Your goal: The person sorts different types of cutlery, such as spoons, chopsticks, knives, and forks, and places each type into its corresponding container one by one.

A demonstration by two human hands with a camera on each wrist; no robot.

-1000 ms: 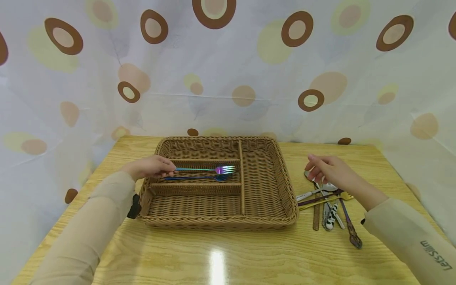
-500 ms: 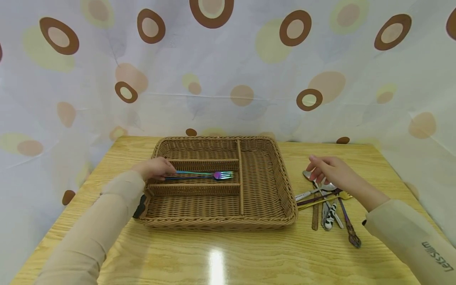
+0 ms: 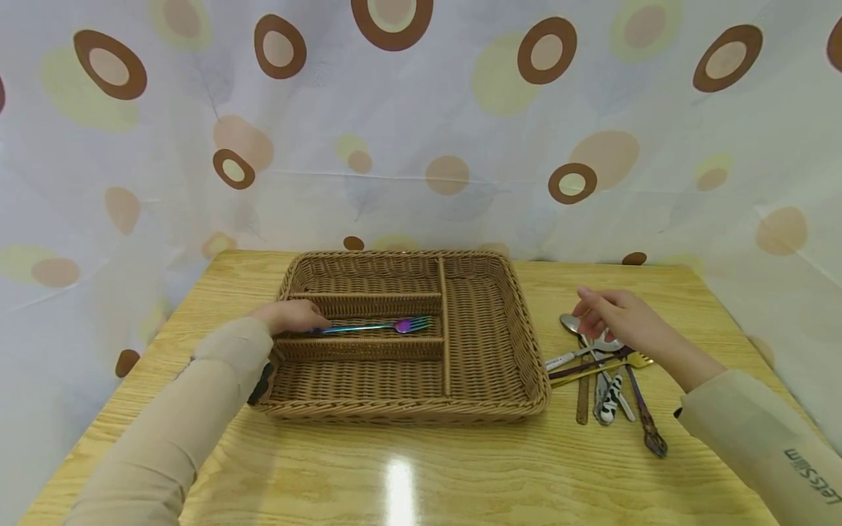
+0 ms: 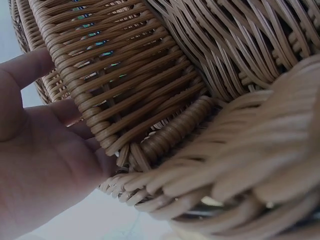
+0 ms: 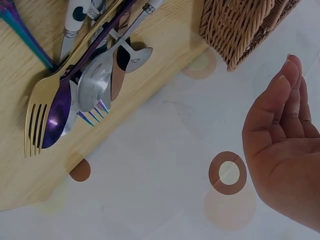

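My left hand (image 3: 294,315) reaches into the middle left compartment of the wicker basket (image 3: 401,404), its fingers at the handle end of a rainbow-coloured fork (image 3: 413,324). The fork lies low in that compartment, overlapping a blue spoon that is mostly hidden beneath it. In the left wrist view, the thumb and fingers of the left hand (image 4: 50,145) pass behind a woven divider (image 4: 120,65), which hides the fingertips. My right hand (image 3: 618,315) hovers with loosely bent fingers over a pile of cutlery and holds nothing; the right wrist view also shows this hand (image 5: 282,130).
Right of the basket, the pile includes a gold fork (image 5: 37,112), a purple spoon (image 5: 59,112), a silver spoon (image 5: 95,80) and a cow-patterned handle (image 3: 611,399). A patterned cloth (image 3: 395,212) hangs behind the wooden table (image 3: 316,467).
My left hand has lowered the fork into the compartment, onto the blue spoon, and moved slightly right and down. The right hand has stayed almost still over the cutlery pile.
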